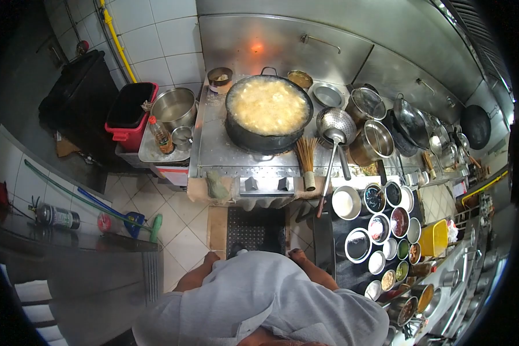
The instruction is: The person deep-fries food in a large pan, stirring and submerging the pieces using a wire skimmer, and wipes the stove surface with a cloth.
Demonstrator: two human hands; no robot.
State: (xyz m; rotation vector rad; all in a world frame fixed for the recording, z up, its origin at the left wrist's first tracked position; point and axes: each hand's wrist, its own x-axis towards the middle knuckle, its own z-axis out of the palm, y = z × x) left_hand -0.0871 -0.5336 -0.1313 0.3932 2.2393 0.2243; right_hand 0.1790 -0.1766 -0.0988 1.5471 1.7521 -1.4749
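Observation:
My left hand is low beside the grey shirt, at the left edge of my body. On the other side, my right hand is held close to the shirt. Both are small in view and partly hidden, so their fingers cannot be made out. Ahead of them a large black wok full of bubbling, pale yellow food sits on the steel stove. A bamboo brush lies right of the wok, near a perforated skimmer with a long handle.
Several bowls of sauces and ingredients stand on a dark counter at the right, with a yellow container behind. Steel pots line the stove's right side. A bottle and a red bin are at left. A black mat lies below.

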